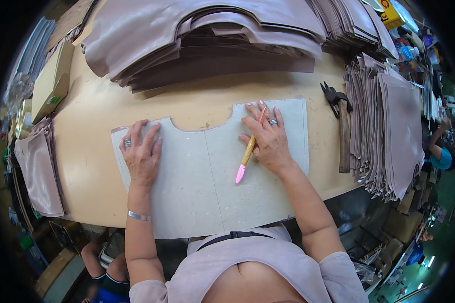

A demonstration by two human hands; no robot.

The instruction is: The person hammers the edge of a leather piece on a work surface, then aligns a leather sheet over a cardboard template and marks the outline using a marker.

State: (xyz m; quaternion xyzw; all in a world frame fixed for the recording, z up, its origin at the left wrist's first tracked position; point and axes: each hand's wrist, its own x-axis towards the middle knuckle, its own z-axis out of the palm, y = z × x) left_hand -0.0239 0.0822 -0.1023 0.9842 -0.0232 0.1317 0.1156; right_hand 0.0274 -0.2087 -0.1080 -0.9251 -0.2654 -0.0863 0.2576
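Note:
A grey sheet pattern [184, 182] with a curved notch in its far edge and a line down the middle lies flat on the table before me. At its far left corner a sliver of mauve material [115, 132] shows from beneath. My left hand [141, 151] rests on the pattern's left part, fingers spread and pressing near the far edge, holding nothing. My right hand [268, 139] lies on the right part, its fingertips by the far edge. Between its fingers is a pen [248, 150] with a yellow-brown barrel and pink end, the reddish tip pointing away from me.
A tall stack of mauve cut pieces [217, 60] fills the table's far side. To the right lie a wooden-handled hammer [344, 136], dark pincers [330, 95] and a mauve stack [389, 126]. Leftward are mauve pieces [40, 171] and a cream box [52, 81]. Other people appear at the edges.

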